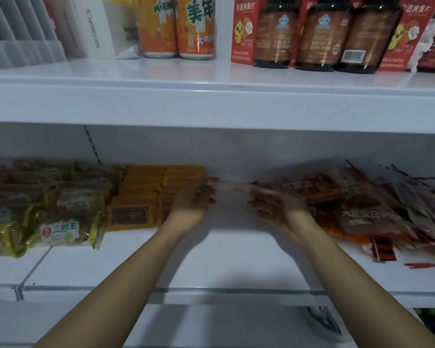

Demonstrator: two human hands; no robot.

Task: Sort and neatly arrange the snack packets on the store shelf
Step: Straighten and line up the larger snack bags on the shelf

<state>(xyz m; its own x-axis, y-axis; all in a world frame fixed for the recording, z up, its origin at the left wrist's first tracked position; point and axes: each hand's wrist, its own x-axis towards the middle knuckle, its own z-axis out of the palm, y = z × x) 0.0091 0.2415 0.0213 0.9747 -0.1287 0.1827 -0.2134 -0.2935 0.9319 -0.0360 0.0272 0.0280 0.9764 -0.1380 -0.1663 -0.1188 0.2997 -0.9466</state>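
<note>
Blurred clear packet (pixel 232 189) stretched between both hands, above the bare middle of the lower shelf (pixel 211 259); long axis left to right, level with the shelf back. Left hand (pixel 194 199) at its left end, right hand (pixel 274 204) at its right end, fingers apparently pinching the ends, though too smeared to tell for sure. Orange packet stack (pixel 158 189) touching or just beside the left hand; loose red-brown heap (pixel 362 204) just beside the right hand. Green-yellow packets (pixel 60 214) further left. Likely next: onto a matching pile. Cans (pixel 176 26), dark bottles (pixel 324 33) on the upper shelf (pixel 211 74).
</note>
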